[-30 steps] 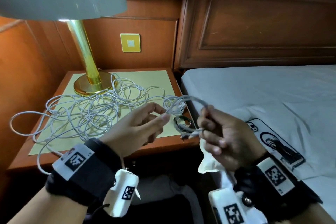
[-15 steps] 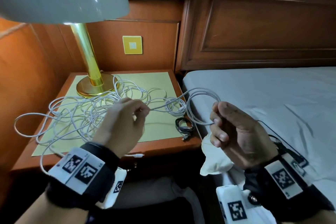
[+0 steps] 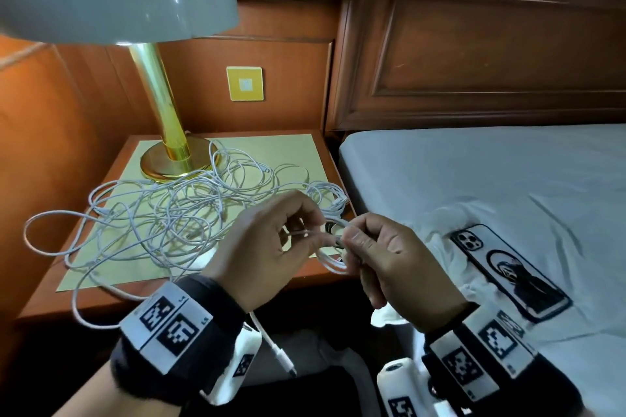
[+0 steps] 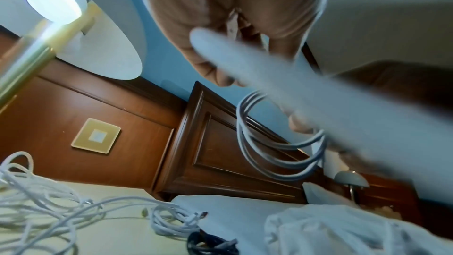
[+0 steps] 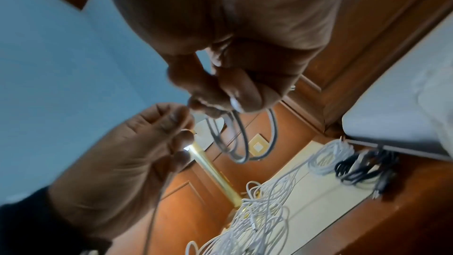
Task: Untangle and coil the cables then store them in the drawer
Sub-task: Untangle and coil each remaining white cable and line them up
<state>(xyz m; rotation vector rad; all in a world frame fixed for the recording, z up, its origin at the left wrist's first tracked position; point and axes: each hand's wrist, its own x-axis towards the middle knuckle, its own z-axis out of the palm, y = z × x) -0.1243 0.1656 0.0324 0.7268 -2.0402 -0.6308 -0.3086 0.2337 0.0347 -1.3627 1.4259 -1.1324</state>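
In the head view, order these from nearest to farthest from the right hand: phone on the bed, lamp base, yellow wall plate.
From the right hand:
1. Phone, on the bed just to its right.
2. Lamp base, on the nightstand, up and to the left.
3. Yellow wall plate, on the wood panel behind the nightstand.

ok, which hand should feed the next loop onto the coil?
Left hand, probably: it pinches the free strand running to the loose end, while the right hand already grips the white coil and should just hold.

Bedroom: bed (image 3: 474, 179) w/ wood headboard (image 3: 474, 44), nightstand (image 3: 325, 159), lamp (image 3: 162, 118).
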